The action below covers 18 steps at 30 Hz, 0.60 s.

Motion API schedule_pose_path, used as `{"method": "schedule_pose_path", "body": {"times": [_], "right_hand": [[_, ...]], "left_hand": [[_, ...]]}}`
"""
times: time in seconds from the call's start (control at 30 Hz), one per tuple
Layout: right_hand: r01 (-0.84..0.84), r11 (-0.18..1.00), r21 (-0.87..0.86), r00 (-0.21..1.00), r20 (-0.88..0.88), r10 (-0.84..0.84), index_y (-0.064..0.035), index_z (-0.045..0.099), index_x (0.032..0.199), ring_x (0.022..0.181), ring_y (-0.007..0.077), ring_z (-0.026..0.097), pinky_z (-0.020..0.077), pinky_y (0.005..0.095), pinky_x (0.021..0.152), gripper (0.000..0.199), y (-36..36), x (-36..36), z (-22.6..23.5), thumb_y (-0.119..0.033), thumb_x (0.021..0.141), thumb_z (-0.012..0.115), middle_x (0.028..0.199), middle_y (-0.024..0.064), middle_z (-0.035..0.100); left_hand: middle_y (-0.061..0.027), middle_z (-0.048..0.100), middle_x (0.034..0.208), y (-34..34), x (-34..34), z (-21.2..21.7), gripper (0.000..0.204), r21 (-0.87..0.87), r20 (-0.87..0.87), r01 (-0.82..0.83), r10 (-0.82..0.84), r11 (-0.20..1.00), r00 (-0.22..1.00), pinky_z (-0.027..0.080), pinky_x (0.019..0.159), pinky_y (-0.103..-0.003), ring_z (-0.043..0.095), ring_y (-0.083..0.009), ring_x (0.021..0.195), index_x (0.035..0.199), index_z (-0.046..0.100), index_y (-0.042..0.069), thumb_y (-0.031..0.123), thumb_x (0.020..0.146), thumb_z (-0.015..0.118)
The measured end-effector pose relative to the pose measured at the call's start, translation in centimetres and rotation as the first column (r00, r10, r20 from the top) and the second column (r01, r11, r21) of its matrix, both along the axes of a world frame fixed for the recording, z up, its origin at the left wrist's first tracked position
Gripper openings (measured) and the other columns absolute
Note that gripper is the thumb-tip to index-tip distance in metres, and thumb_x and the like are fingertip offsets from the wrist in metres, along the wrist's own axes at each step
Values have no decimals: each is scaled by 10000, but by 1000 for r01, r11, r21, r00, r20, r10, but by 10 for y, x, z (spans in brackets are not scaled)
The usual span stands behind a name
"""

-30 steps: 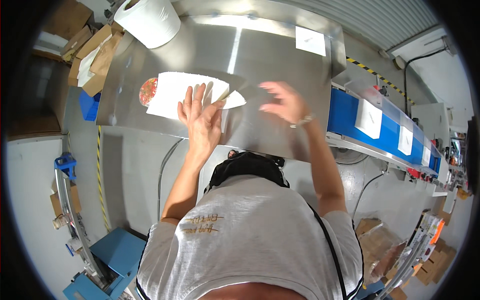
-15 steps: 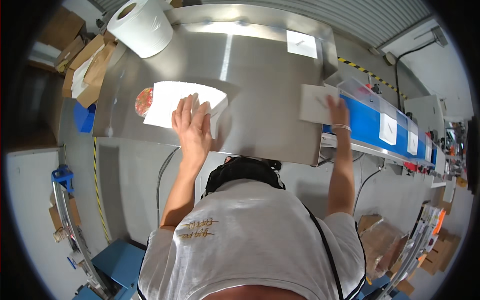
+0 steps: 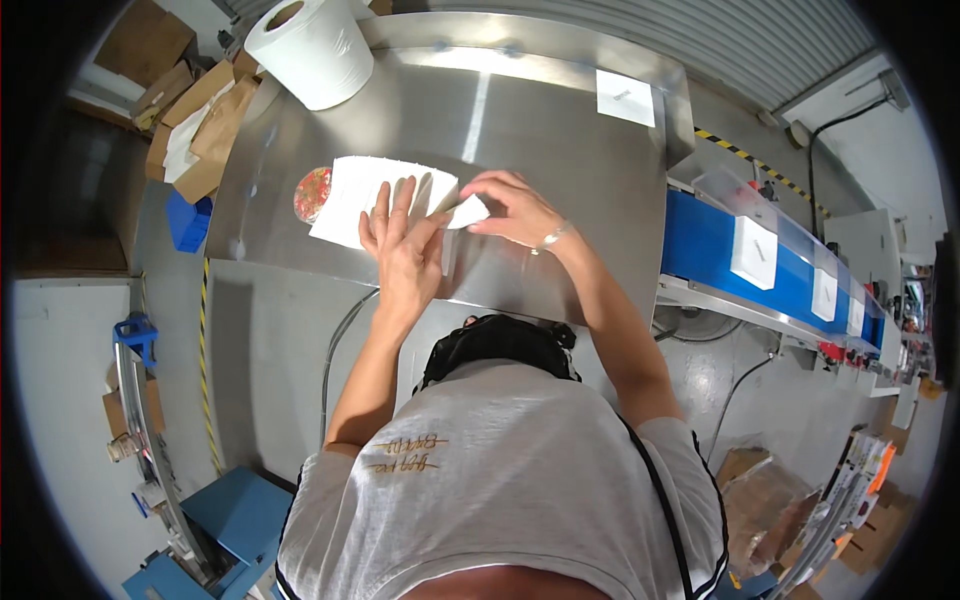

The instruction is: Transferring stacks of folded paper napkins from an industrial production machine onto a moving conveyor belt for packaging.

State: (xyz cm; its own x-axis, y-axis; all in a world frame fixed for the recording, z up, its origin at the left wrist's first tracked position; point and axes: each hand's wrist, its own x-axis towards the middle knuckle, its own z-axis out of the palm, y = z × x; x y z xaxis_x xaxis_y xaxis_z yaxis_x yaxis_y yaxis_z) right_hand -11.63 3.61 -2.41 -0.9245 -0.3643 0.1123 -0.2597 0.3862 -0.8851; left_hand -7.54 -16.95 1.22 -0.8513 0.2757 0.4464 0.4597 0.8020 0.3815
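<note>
Left hand rests on a pile of white sheets, fingers spread apart; thumb reaches toward the raised corner at the pile's right end. Right hand, bracelet at the wrist, sits just beside that corner: thumb and fingertips apart, 1 on either side; cannot tell whether they touch the paper. Pile lies near the front edge of the steel counter, left of its middle. Round red patterned piece at the pile's left end, partly covered by it. Large white roll stands at the counter's far left corner; 1 white sheet near the far right corner. Right of counter: blue conveyor belt carrying 3 white pieces in a row. Left of counter: blue bin, cardboard boxes.
</note>
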Motion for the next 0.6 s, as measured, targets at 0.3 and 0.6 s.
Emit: {"method": "schedule_pose_path", "body": {"times": [0.3, 0.6], "right_hand": [[652, 732, -197, 752, 295, -590, -37, 582, 944, 814, 109, 559, 467, 283, 719, 294, 120, 39, -70, -327, 892, 585, 899, 35, 612], [847, -230, 480, 262, -752, -605, -24, 558, 1137, 888, 374, 603, 467, 440, 805, 635, 253, 84, -58, -433, 681, 727, 967, 208, 629]], "left_hand": [[-178, 445, 1328, -17, -8, -5, 354, 26, 21, -94, 93, 995, 995, 209, 1053, -495, 341, -368, 1275, 1125, 620, 94, 77, 773, 648], [-120, 491, 1295, -14, -9, -9, 294, 84, -20, -99, 101, 991, 995, 242, 1037, -497, 392, -346, 1241, 1027, 671, 112, 25, 748, 640]]}}
